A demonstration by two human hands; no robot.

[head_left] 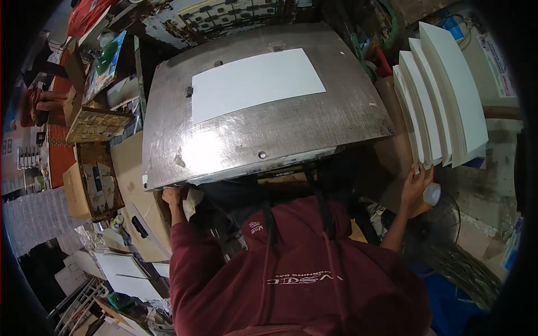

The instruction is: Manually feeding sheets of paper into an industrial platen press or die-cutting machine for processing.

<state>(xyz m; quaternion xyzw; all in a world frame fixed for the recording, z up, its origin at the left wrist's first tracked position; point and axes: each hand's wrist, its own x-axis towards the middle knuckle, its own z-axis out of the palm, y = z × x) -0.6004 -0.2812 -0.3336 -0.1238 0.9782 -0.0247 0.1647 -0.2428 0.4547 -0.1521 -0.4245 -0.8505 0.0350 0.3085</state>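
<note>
A flat metal plate (291, 120) with a worn grey surface lies in front of me. On its upper part rests a white rectangular sheet (258, 81), with small dark stops (189, 92) along its left and far edges. My left hand (172, 196) is curled at the plate's near left corner, just under the edge; what its fingers close on is hidden. At the right, my right hand (416, 185) reaches up with fingers apart, fingertips touching the lower end of the stacked white sheets (457, 95). The stacks stand fanned in several thick bundles.
A roll of tape (431, 194) is beside my right hand, above a fan (443, 218). To the left stand an open cardboard box (78, 190) and a brown board (137, 196). Farther left, a person's arms (50, 101) show. Dark machinery (235, 17) rises behind the plate.
</note>
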